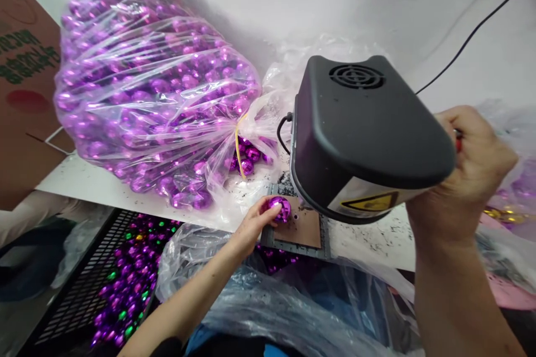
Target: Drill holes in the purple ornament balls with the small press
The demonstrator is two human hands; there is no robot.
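My left hand (262, 216) pinches a shiny purple faceted bauble (280, 210) over a brown board (307, 228) set in a grey base plate (322, 250). Above and right of it is a black machine housing (372, 122) with a round vent on top and a yellow warning label (371, 201). At the housing's right side, my right hand (473, 162) is closed around a handle, mostly hidden, of which a small red part (458, 141) shows. The housing covers whatever lies under it.
A big clear bag of purple baubles (159, 83), tied with a yellow band (238, 148), fills the back left. Below the table edge, a black crate (71, 290) holds purple and green baubles. A cardboard box (25, 83) stands at left; a black cable (473, 36) runs behind.
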